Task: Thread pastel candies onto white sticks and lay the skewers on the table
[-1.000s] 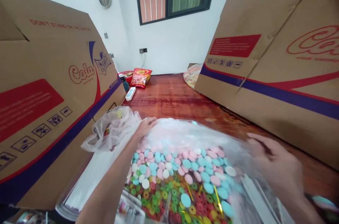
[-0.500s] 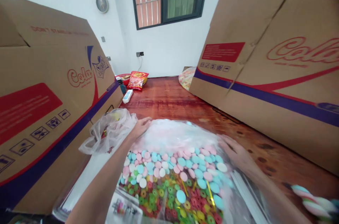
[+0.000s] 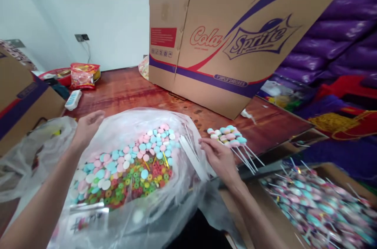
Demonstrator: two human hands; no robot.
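Observation:
A wide clear plastic bag [image 3: 129, 112] lies spread in front of me. On it are pink, blue and white candy discs [image 3: 118, 158] and small red, green and yellow ring candies [image 3: 129, 188]. My left hand [image 3: 88, 127] hovers by the bag's far left edge, its fingers loosely bent and apart from the candy. At the right edge is my right hand [image 3: 220, 158], fingers partly extended beside white sticks [image 3: 191, 154]. Just beyond it rest several candy skewers [image 3: 226, 137] on white sticks. A small printed packet [image 3: 88, 217] sits at the near left of the bag.
A tall cardboard carton [image 3: 212, 60] stands across the table [image 3: 118, 86]. An open box [image 3: 332, 170] of wrapped candy sticks is at lower right. Left are a crumpled plastic bag [image 3: 55, 139], a white remote-like object [image 3: 73, 99] and a red snack packet [image 3: 83, 75].
My view has swung to the right, bringing the skewers and the box of candy sticks into sight. Both hands have come off the bag's sides, and the candy discs have spread.

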